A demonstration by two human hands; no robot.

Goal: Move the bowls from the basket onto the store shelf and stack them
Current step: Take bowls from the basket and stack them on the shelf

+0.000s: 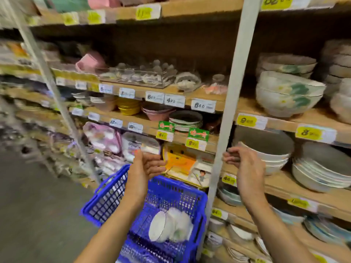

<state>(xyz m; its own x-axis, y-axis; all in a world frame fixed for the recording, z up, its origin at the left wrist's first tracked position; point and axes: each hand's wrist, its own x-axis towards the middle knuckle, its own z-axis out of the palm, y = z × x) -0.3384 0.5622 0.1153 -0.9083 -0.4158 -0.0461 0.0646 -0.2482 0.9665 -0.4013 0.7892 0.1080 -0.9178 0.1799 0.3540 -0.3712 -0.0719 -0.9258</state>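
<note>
While the left hand (146, 165) is hanging open and empty above the bowls (167, 227) in the basket (106, 194), the right hand's (247, 169) fingers (230, 155) are curling beside the shelf stack's (273, 158) top rim, grip unclear, so 1 nudge is risking toppling it.

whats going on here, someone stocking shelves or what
A person is moving bowls from a blue basket onto a store shelf. The right hand is up at the rim of the top bowl in a stack on the shelf; blur hides whether it grips the bowl. The left hand hangs open above the basket, holding nothing. A few white bowls lie on their sides in the basket, not yet moved.
</note>
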